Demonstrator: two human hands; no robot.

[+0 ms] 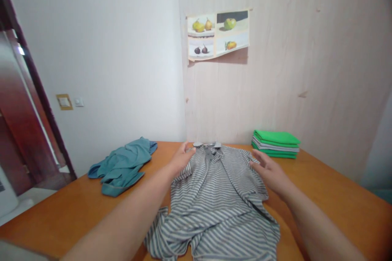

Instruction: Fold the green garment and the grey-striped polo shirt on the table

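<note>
From the head camera, I see a striped shirt [214, 195] lying on the brown table [337, 195], right in front of me in the middle.

My left hand [180, 159] lies flat on the shirt's shoulder, just beside the collar [208, 145]. Its fingers are out straight and hold nothing. My right hand [268, 171] is open too, with its fingers spread over the other shoulder. I cannot tell if it touches the cloth or floats just above it.

I think I am at the step of laying the shirt flat and smoothing the top. The bottom part near me is bunched and wrinkly. So the next move calls for flat hands that push the cloth outward and down.

The collar points away from me, toward the wall. The shirt's long line runs from me straight to the wall, front side up.

A blue shirt [124, 165] lies crumpled to the left. A neat green pile [275, 143] sits at the far right.
</note>
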